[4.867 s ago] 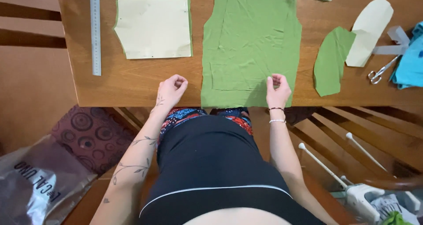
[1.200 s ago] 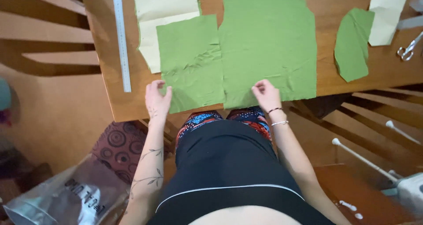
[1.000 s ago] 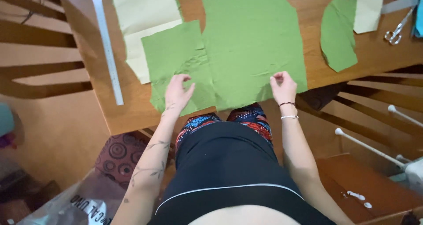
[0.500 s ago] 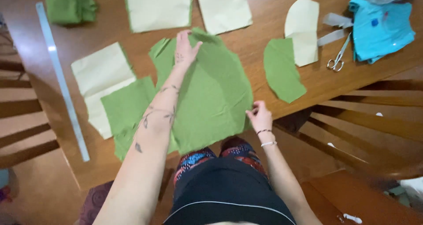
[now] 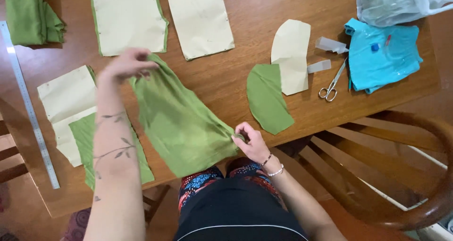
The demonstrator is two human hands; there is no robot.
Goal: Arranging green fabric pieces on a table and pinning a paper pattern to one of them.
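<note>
Hands (image 5: 125, 64) (image 5: 250, 139) each pinch one end of the large green fabric piece (image 5: 181, 123); even tension would probably keep it smooth on the wooden tabletop (image 5: 222, 80).

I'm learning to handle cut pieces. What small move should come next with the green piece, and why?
Probably lift it off the table: the left hand grips the green fabric piece's far end, the right hand pinches its near corner, and it's bunched between them.

left hand (image 5: 126, 64) pinches green fabric (image 5: 181, 120) top | right hand (image 5: 252, 142) grips its corner | scissors (image 5: 332, 83) nearby
</note>
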